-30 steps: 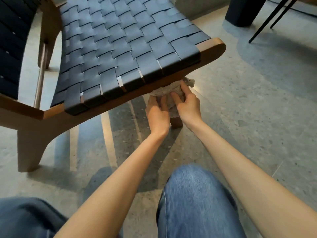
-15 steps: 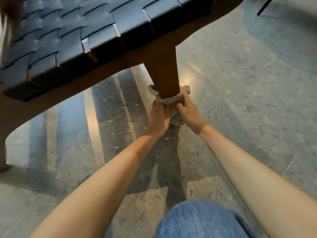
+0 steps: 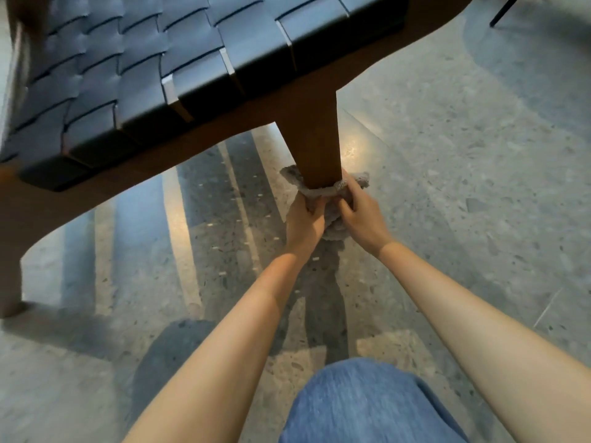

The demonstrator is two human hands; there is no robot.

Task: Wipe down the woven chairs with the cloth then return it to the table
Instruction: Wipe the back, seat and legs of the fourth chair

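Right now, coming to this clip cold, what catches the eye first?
At centre frame, the left hand and right hand grip a grey fuzzy cloth wrapped round the lower end of a brown wooden chair leg. Above them, the chair's dark woven strap seat fills the upper left, over a speckled grey terrazzo floor.

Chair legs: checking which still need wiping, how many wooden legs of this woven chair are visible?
2. The centre leg has the cloth wrapped round its base; the second leg is at the far left edge. Others may be hidden behind the woven seat.
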